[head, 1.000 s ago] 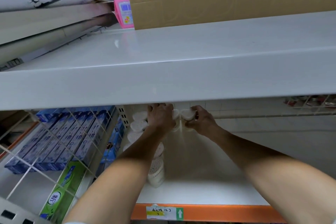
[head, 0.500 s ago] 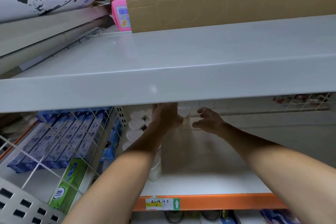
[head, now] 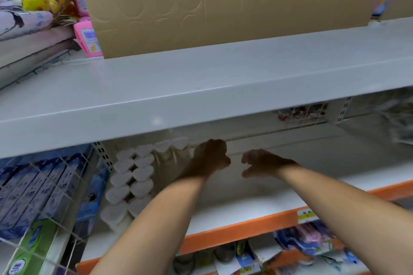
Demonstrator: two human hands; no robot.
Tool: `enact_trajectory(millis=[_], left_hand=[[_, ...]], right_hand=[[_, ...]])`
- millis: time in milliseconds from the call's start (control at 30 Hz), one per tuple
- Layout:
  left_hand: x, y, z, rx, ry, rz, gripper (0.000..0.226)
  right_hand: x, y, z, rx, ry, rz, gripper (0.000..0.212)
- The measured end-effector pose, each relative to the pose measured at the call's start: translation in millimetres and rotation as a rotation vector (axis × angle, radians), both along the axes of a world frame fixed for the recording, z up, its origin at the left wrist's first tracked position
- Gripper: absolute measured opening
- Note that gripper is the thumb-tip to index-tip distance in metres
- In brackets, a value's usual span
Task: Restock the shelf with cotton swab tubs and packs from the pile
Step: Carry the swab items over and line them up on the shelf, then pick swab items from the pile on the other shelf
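At mid-frame both hands reach under the grey upper shelf [head: 201,87]. The left hand [head: 210,158] is loosely curled and holds nothing; the right hand [head: 261,163] hangs with thumb and fingers parted, also empty. Just left of the left hand, the cotton swab tubs [head: 134,176] stand in rows on the white shelf [head: 234,205] with an orange front edge: clear tubs with white heart-shaped lids, reaching back to the rear. Blue boxes [head: 33,190] fill the lower left behind a wire divider.

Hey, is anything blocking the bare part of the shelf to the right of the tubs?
Nothing visible. The shelf surface right of the tubs lies bare; both the left hand and right hand hover over it, holding nothing.
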State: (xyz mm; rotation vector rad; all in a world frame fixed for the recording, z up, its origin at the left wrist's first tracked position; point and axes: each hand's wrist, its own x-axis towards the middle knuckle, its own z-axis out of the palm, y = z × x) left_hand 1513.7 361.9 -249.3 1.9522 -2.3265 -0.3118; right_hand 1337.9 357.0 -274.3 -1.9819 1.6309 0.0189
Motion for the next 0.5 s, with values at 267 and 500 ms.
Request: enact_trajectory(millis=[267, 500], left_hand=[[-86, 13, -13, 0.153, -0.039, -0.065, 0.036], [-178, 18, -5, 0.210, -0.118, -0.162, 0.041]], right_hand=[[-89, 28, -2, 0.040, 0.099, -0.073, 0.051], [-168, 57, 15, -0.004, 0.157, -0.111, 0.053]])
